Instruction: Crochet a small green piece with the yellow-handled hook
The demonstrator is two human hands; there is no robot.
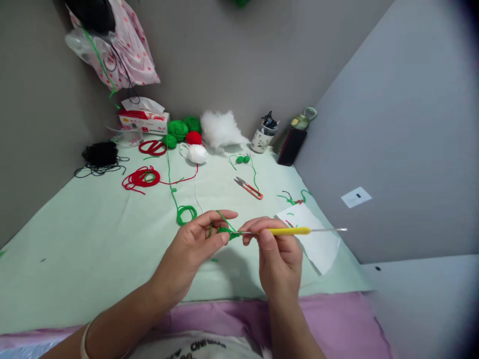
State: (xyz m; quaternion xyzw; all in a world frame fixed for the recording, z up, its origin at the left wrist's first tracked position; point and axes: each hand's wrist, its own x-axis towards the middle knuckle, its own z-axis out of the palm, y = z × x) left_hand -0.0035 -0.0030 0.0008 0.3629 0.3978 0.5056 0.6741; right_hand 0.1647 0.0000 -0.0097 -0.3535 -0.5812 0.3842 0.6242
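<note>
My left hand (200,237) pinches a small piece of green crochet work (232,234) between thumb and fingers. A green strand runs up over its raised index finger. In my right hand (279,249) is a crochet hook (290,231) with a yellow handle, held nearly level. Its thin metal shaft reaches left to the green piece, and the other metal end points right. The tip of the hook is hidden at the stitches. Green yarn (186,215) lies in a loose coil on the table just beyond my left hand, with a strand leading back.
Orange thread snips (249,188) lie beyond my hands. White paper (318,242) with yarn scraps is at the right. Farther back are red yarn (142,177), green balls (178,130), a white ball (197,154), white stuffing (223,129), a tissue box (145,122), black yarn (100,153) and a bottle (294,142).
</note>
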